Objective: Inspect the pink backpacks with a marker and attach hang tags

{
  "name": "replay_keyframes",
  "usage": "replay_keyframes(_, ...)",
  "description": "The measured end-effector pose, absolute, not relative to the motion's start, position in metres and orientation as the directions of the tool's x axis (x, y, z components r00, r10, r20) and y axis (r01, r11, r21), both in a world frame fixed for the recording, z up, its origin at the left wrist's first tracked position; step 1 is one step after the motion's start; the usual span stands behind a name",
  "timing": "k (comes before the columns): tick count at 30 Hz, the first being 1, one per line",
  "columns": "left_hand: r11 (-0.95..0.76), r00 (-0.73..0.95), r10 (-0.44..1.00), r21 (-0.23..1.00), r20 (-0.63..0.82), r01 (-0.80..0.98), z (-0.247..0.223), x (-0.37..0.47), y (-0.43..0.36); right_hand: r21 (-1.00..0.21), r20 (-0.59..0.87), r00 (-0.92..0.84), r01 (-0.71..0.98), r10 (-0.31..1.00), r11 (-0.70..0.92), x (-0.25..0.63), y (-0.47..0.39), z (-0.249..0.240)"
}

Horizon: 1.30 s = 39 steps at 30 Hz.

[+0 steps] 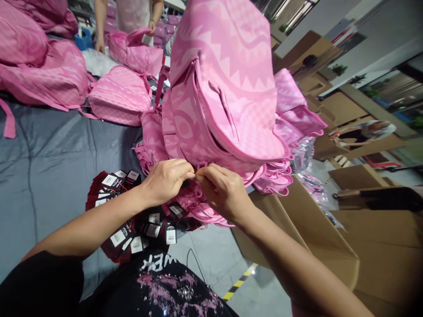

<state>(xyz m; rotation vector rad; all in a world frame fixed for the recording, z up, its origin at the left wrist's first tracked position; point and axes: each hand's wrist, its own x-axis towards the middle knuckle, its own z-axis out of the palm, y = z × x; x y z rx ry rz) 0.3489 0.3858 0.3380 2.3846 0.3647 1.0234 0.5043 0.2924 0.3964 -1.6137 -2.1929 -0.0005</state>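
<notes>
Backpack (244,101): pink, propped on other pink bags, directly beyond both hands; front zipper apparently partly open.
Left hand (168,180): fingertips pinched tight at the backpack's near lower edge, close against those of the opposite hand.
Right hand (224,189): likewise pinched tight; item in the grip too small and hidden to tell.
Tags (135,244): black with white labels and red strings, fanned out left of the hands, beside the grey table cover (62,176).
Done: cannot tell at the pinched spot.
Left: by judgement, mid-step; fingers not yet released, many tags loose.
</notes>
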Motion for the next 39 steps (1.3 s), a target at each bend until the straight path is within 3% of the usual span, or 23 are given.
replay_keyframes(7,-0.79,0.686,0.494,0.605,0.534,0.097,0.339,0.35,0.382,-0.242,0.3,-0.236,0.918,0.924,0.313,0.505,0.291,0.395)
replay_keyframes(11,-0.86,0.698,0.41,0.503,0.587,0.083,0.34,0.35,0.385,-0.271,0.272,-0.225,0.915,0.936,0.299,0.506,0.291,0.397)
replay_keyframes(15,-0.837,0.72,0.398,0.545,0.569,0.032,0.339,0.351,0.386,-0.265,0.304,-0.229,0.912,0.925,0.313,0.507,0.29,0.394)
replay_keyframes(22,-0.844,0.662,0.52,0.441,0.539,0.304,0.343,0.353,0.373,-0.249,0.254,-0.216,0.927,0.943,0.279,0.505,0.29,0.393)
replay_keyframes(28,-0.82,0.71,0.43,0.571,0.558,0.048,0.338,0.347,0.379,-0.293,0.312,-0.2,0.91,0.929,0.294,0.505,0.289,0.392)
replay_keyframes(34,-0.791,0.609,0.57,0.569,0.552,0.225,0.339,0.35,0.376,-0.351,0.337,-0.176,0.888,0.925,0.297,0.504,0.288,0.393)
replay_keyframes(39,-0.848,0.647,0.457,0.517,0.61,0.111,0.338,0.35,0.378,-0.41,0.356,-0.157,0.86,0.921,0.305,0.504,0.287,0.396)
